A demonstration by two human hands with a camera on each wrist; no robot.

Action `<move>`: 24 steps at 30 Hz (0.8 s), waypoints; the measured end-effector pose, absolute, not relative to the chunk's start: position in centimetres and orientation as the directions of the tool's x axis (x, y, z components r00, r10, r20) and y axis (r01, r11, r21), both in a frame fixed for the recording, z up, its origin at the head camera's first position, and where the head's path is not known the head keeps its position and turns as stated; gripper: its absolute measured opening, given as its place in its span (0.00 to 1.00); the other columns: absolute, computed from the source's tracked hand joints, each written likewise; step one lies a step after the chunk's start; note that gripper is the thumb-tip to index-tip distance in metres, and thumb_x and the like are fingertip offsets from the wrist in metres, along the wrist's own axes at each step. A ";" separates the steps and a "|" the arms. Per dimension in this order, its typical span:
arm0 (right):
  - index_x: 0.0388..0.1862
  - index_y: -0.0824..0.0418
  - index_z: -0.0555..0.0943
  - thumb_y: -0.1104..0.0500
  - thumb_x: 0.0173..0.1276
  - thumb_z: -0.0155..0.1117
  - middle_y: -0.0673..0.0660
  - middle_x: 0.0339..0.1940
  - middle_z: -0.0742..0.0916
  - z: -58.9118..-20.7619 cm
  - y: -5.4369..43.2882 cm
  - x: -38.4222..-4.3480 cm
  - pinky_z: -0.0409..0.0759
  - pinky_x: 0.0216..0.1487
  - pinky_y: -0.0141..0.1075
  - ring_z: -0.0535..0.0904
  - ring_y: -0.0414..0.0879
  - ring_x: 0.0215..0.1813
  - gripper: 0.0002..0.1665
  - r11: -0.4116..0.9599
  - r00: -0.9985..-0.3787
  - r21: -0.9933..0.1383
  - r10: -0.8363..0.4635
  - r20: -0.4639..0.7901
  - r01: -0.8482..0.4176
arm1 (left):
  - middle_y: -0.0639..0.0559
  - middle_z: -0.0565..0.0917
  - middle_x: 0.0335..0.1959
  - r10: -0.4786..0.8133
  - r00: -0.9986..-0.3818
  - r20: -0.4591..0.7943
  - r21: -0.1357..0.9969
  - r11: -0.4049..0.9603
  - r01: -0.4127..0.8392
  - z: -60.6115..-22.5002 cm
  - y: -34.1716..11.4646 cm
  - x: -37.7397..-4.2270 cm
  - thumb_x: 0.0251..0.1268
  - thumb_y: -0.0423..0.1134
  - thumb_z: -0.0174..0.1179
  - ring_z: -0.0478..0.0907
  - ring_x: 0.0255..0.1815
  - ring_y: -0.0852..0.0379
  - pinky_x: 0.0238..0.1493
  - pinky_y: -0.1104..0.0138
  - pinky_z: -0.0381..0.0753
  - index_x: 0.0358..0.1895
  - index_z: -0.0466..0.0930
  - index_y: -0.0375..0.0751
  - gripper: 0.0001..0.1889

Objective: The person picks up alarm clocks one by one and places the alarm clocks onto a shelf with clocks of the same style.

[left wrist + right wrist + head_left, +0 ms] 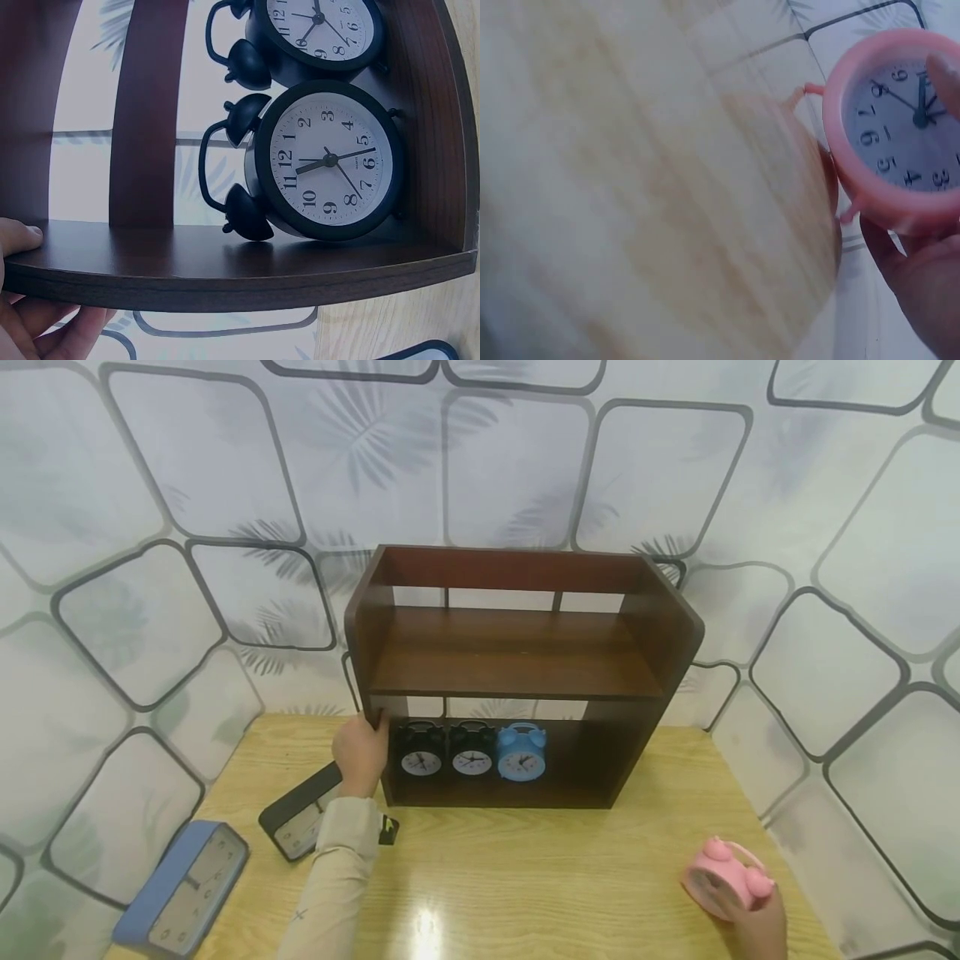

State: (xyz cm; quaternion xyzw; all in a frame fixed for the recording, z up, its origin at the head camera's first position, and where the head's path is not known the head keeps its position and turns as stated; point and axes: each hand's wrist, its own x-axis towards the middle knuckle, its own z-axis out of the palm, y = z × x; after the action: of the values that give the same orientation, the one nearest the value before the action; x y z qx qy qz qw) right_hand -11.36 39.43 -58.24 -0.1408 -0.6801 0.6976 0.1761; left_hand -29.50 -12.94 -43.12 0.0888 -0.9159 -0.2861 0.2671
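Observation:
My left hand [362, 757] grips the left side panel of a dark brown wooden shelf [517, 653]. In the left wrist view the thumb [21, 235] lies on the panel's inner face, with fingers on the outside. Two black alarm clocks [421, 752] [472, 750] and a blue alarm clock [522, 753] stand side by side on the lower level. At the table's right, my right hand [767, 925] holds a pink twin-bell alarm clock [738, 881]. In the right wrist view its thumb crosses the pink clock's dial [900, 154].
A black rectangular clock [300, 810] lies left of the shelf, partly behind my left arm. Nearer stands a blue rectangular clock [183, 889]. By my left sleeve lies a small black-and-yellow item [388, 829]. Patterned walls [517, 468] enclose the wooden table [525, 881].

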 end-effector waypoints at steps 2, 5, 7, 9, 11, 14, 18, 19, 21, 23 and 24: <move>0.68 0.58 0.66 0.75 0.55 0.64 0.32 0.46 0.84 -58.6 39.6 -11.3 0.76 0.45 0.20 0.79 0.25 0.46 0.41 0.083 -0.912 -0.996 0.407 0.056 -0.024 | 0.37 0.80 0.16 -0.314 -0.841 0.441 0.570 0.822 -0.008 -43.1 -12.9 -29.5 0.65 0.44 0.55 0.75 0.17 0.42 0.17 0.56 0.64 0.17 0.73 0.35 0.20; 0.70 0.57 0.64 0.70 0.55 0.67 0.27 0.46 0.81 -58.9 39.5 -11.2 0.72 0.47 0.15 0.77 0.21 0.47 0.43 0.281 -0.918 -0.959 0.387 0.085 0.030 | 0.36 0.81 0.17 -0.315 -0.841 0.440 0.571 0.821 -0.008 -43.1 -12.9 -29.5 0.65 0.44 0.55 0.77 0.18 0.40 0.18 0.54 0.66 0.18 0.73 0.35 0.20; 0.70 0.54 0.64 0.66 0.55 0.70 0.25 0.45 0.79 -58.9 39.3 -11.1 0.71 0.46 0.15 0.76 0.19 0.45 0.44 0.378 -0.917 -0.923 0.390 0.089 0.071 | 0.36 0.81 0.18 -0.316 -0.841 0.439 0.573 0.819 -0.008 -43.1 -12.9 -29.4 0.65 0.44 0.55 0.77 0.19 0.40 0.19 0.53 0.67 0.18 0.74 0.34 0.20; 0.70 0.51 0.65 0.61 0.54 0.72 0.22 0.41 0.78 -58.8 39.0 -11.0 0.70 0.43 0.14 0.75 0.18 0.43 0.44 0.443 -0.906 -0.887 0.417 0.076 0.130 | 0.35 0.81 0.18 -0.316 -0.841 0.438 0.574 0.819 -0.009 -43.1 -12.9 -29.4 0.65 0.44 0.55 0.77 0.19 0.39 0.19 0.52 0.68 0.19 0.75 0.34 0.19; 0.69 0.51 0.67 0.58 0.53 0.74 0.21 0.38 0.78 -58.6 38.7 -11.0 0.70 0.42 0.14 0.74 0.17 0.41 0.44 0.465 -0.897 -0.868 0.439 0.056 0.174 | 0.35 0.81 0.18 -0.317 -0.841 0.438 0.574 0.819 -0.010 -43.1 -12.9 -29.4 0.65 0.44 0.55 0.77 0.19 0.39 0.20 0.52 0.68 0.19 0.75 0.34 0.20; 0.68 0.53 0.68 0.57 0.53 0.74 0.23 0.36 0.79 -58.2 38.2 -11.0 0.71 0.41 0.15 0.76 0.19 0.40 0.43 0.444 -0.892 -0.870 0.452 0.013 0.212 | 0.35 0.81 0.18 -0.316 -0.840 0.442 0.569 0.822 -0.010 -43.1 -13.0 -29.5 0.65 0.45 0.54 0.77 0.19 0.39 0.20 0.52 0.68 0.18 0.74 0.34 0.20; 0.66 0.56 0.70 0.53 0.52 0.74 0.30 0.36 0.82 -57.9 37.7 -11.3 0.73 0.38 0.17 0.76 0.20 0.37 0.41 0.495 -0.892 -0.837 0.452 0.017 0.235 | 0.36 0.81 0.17 -0.310 -0.839 0.447 0.564 0.826 -0.005 -43.1 -13.0 -29.5 0.65 0.44 0.54 0.77 0.19 0.39 0.20 0.53 0.67 0.17 0.73 0.35 0.20; 0.66 0.55 0.70 0.51 0.51 0.74 0.31 0.35 0.83 -57.8 37.6 -11.4 0.73 0.37 0.17 0.75 0.20 0.37 0.42 0.517 -0.891 -0.821 0.454 0.021 0.244 | 0.36 0.81 0.17 -0.310 -0.839 0.447 0.564 0.826 -0.004 -43.1 -13.0 -29.5 0.65 0.44 0.54 0.77 0.19 0.39 0.20 0.53 0.67 0.16 0.72 0.36 0.20; 0.66 0.51 0.70 0.50 0.52 0.74 0.31 0.37 0.83 -57.8 37.4 -11.6 0.72 0.37 0.16 0.75 0.20 0.37 0.42 0.543 -0.896 -0.805 0.443 0.032 0.240 | 0.36 0.80 0.17 -0.310 -0.841 0.443 0.566 0.824 -0.006 -43.1 -13.0 -29.5 0.65 0.44 0.54 0.76 0.19 0.40 0.19 0.53 0.66 0.16 0.72 0.36 0.20; 0.67 0.48 0.69 0.50 0.53 0.73 0.28 0.39 0.82 -57.7 37.0 -12.0 0.71 0.40 0.15 0.75 0.19 0.39 0.42 0.544 -0.905 -0.810 0.424 0.038 0.221 | 0.37 0.80 0.16 -0.312 -0.843 0.439 0.568 0.823 -0.009 -43.0 -12.9 -29.5 0.65 0.44 0.54 0.76 0.18 0.41 0.19 0.54 0.66 0.16 0.72 0.36 0.20; 0.67 0.49 0.69 0.50 0.53 0.73 0.25 0.38 0.80 -57.6 36.8 -12.2 0.70 0.40 0.15 0.74 0.18 0.40 0.41 0.536 -0.908 -0.817 0.417 0.037 0.213 | 0.37 0.80 0.16 -0.312 -0.843 0.439 0.568 0.823 -0.009 -43.0 -12.9 -29.5 0.65 0.44 0.54 0.75 0.18 0.41 0.19 0.55 0.66 0.16 0.72 0.36 0.20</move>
State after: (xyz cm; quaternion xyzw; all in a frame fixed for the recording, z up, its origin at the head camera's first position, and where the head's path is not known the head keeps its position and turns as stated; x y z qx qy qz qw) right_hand -12.24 36.82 -57.59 -0.1812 -0.8690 0.4461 0.1143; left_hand -29.46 -12.92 -42.98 0.0877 -0.9167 -0.2844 0.2665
